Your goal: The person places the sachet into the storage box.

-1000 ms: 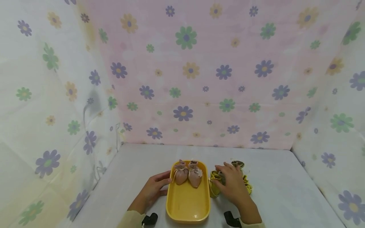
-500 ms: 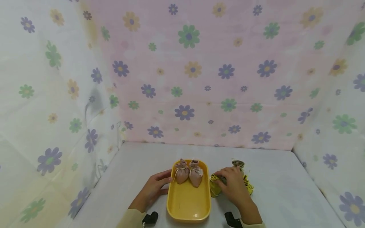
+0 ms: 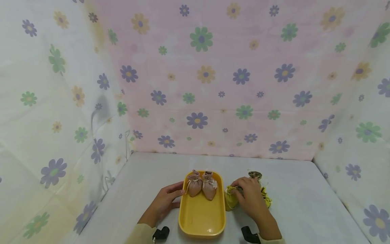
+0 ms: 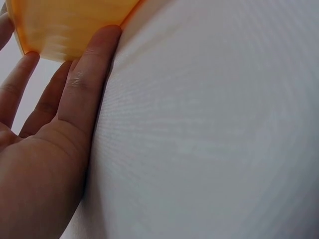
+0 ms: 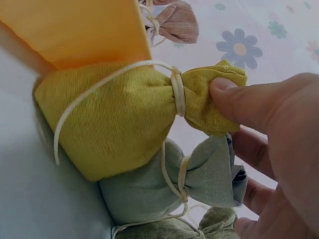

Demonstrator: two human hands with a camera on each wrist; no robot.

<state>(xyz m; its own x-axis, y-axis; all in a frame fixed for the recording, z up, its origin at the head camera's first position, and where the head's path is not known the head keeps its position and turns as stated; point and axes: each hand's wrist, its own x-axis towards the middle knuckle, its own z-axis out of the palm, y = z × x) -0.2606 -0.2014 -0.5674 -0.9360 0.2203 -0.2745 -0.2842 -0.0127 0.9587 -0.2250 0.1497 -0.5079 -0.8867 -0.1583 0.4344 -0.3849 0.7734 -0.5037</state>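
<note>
A yellow plastic tray [image 3: 202, 217] stands before me with two pinkish drawstring pouches [image 3: 195, 187] at its far end. My left hand [image 3: 164, 200] rests at the tray's left side, its extended fingertips touching the wall in the left wrist view. Just right of the tray, my right hand [image 3: 252, 196] pinches the gathered top of a mustard-yellow drawstring pouch [image 5: 114, 114] between thumb and fingers. That pouch's cream cord is tied round its neck, and its body lies against the tray wall. Beside it lie a grey-blue pouch [image 5: 144, 191] and an olive-green pouch [image 5: 219, 219].
Another yellow pouch [image 3: 267, 198] shows partly behind my right hand. White cloth covers the table [image 3: 146, 169]. Flower-patterned curtains [image 3: 213, 101] close off the back and both sides. A black wrist device [image 3: 161, 233] sits near each sleeve.
My right thumb and fingers have come together on the yellow pouch's top, and the pouch has tilted slightly. The left hand and tray stay put; the view shifted slightly.
</note>
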